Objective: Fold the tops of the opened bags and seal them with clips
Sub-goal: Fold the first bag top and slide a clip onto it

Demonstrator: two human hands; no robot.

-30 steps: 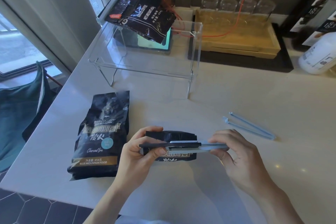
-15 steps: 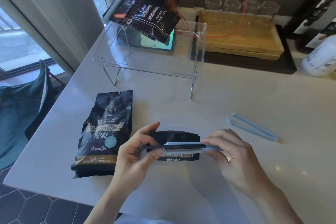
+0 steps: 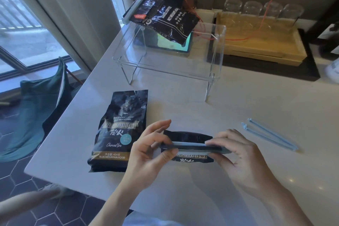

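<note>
while both grip: clip (image 3: pixel 192 147) | between left hand (image 3: pixel 150 154) | right hand (image 3: pixel 236 154)

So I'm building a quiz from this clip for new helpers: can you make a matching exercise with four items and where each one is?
Items:
1. bag being clipped
2. unclipped bag
3. sealed bag
4. spare blue clip

Places:
A. on the clear acrylic stand
B. lying on the counter right of the hands
C. between left hand and right hand
D. flat on the counter left of the hands

Pairs: 1-C, 2-D, 3-A, 4-B
</note>
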